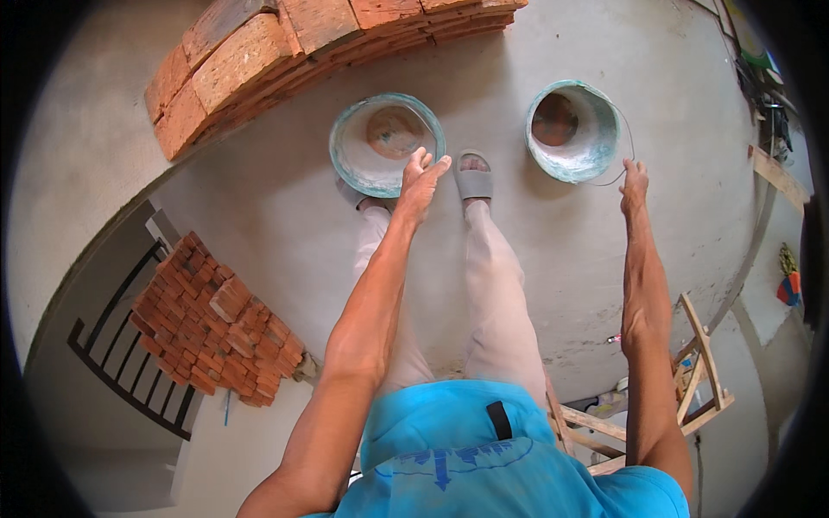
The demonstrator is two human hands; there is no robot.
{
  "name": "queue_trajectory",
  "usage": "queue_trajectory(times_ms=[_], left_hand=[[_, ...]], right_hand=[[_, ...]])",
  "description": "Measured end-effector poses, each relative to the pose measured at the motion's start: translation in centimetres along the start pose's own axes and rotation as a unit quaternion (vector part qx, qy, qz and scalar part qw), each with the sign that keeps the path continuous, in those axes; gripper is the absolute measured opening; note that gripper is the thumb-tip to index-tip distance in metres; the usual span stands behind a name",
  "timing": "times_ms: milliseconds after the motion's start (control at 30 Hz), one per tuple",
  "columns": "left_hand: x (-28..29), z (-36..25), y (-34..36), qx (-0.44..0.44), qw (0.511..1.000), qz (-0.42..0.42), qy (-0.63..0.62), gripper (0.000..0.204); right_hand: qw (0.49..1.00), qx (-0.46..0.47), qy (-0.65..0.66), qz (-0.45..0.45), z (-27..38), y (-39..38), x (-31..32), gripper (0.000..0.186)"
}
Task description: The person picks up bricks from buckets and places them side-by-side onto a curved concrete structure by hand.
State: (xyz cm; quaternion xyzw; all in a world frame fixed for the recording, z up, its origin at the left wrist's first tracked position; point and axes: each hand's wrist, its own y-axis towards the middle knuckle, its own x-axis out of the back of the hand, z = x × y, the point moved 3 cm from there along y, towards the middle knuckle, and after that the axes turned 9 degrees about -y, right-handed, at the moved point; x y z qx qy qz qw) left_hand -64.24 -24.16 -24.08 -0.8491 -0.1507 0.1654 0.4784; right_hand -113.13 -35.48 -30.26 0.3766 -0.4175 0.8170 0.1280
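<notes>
Two round pails with pale blue-green rims and whitish residue inside stand in front of me. My left hand [420, 186] is over the near right rim of the left bucket [354, 148], its fingertips and thumb apart, with nothing visible in it. The fingers look pale with dust. My right hand [635, 184] is closed around the thin wire handle of the right bucket [598, 134], which tilts a little. A reddish-brown patch shows at the bottom of each bucket.
A curved stack of red bricks [250, 65] lies ahead at the upper left. Another brick pile [216, 315] sits lower left by a dark metal railing [129, 380]. A wooden frame [704, 363] stands at my right. My sandalled feet are on the grey floor [285, 250].
</notes>
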Motion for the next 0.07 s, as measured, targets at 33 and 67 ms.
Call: queue_trajectory(times_ms=[33,67], left_hand=[[-0.01,0.09,0.54,0.001,1.000,-0.009,-0.001,0.100],[-0.07,0.16,1.11,0.002,1.000,-0.018,-0.003,0.099]], right_hand=[[1.000,0.010,0.002,0.005,0.76,0.45,-0.40,0.087],[1.000,0.005,0.007,0.009,0.69,-0.02,-1.34,0.087]])
